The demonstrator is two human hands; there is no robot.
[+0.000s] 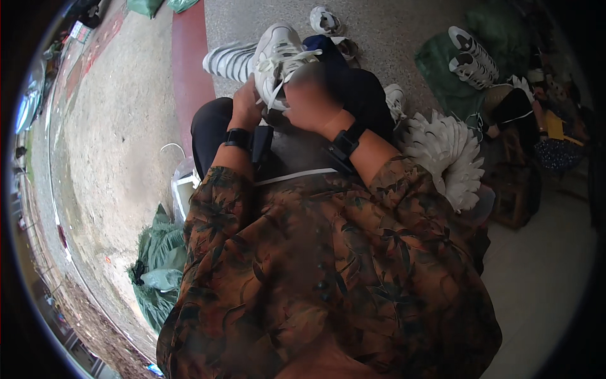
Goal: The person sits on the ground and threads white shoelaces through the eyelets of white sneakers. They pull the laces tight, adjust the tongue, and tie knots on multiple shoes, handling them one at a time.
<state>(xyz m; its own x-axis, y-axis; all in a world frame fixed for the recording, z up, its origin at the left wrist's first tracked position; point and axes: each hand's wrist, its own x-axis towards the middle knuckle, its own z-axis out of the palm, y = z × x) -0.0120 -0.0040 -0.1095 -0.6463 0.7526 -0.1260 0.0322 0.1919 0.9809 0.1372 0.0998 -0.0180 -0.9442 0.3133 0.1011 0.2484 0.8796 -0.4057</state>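
While left hand (245,101) grips white sneaker (278,60), right hand (310,95) pinches its laces (273,88).

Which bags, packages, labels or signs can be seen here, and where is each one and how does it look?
Green plastic bag: on the ground at the person's left, crumpled.
Green bag: upper right, under two white shoes.
No label, sign or screen can be told.

Right hand (310,95) motion-blurred, its grip on the white sneaker (278,60) indistinct
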